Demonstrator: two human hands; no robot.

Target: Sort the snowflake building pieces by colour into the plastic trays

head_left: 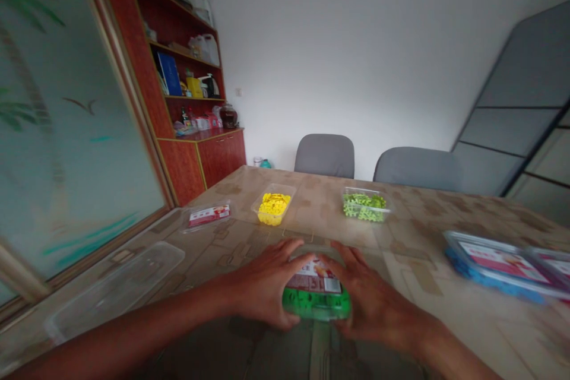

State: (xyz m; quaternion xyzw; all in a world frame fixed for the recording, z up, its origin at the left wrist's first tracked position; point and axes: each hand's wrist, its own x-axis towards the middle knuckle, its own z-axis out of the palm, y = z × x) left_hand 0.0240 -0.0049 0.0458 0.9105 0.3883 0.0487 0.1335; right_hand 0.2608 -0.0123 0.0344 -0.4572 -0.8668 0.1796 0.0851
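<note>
While the left hand (267, 279) clasps one side of the green box (317, 304), the right hand (367, 288) clamps the other, and it's right between them over the table (414, 273), nearer than those yellow pieces (273, 208)!

Labels (314, 279) are carried by the near green-filled tub (317, 306), left lid (208, 215) and right blue-filled tub (494, 273); no wording can be read.

My pair, bare, set in a facing grip.
Left hand (265, 283): fingers bent, palm turned inward; my left forearm (155, 319) aslant from lower left. Right hand (370, 294): likewise bent, opposite the first; my right forearm (440, 341) aslant from lower right. Both forearms uncovered.
</note>
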